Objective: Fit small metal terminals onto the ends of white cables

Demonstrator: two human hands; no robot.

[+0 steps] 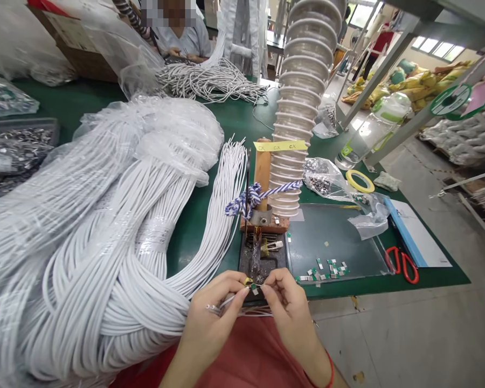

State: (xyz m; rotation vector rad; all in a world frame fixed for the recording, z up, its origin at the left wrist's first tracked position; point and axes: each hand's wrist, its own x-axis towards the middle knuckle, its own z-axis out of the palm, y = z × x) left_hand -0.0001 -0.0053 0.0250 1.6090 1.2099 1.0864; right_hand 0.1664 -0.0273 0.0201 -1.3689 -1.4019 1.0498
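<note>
Both left hand (214, 310) and right hand (289, 304) angle inward at a green connector (254, 290). Left fingers (231, 278) hold white cable (213, 309); right fingers (278, 276) pinch narrowly, contents unclear.

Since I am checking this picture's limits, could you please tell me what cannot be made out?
Head view:
Green piece: markings too small.
White wire: gripped part hidden by the left hand.
Thin piece at the right hand: too small to identify.
Hose: upper end cut off by top edge.
Wire bundle: cut off by left edge.
</note>
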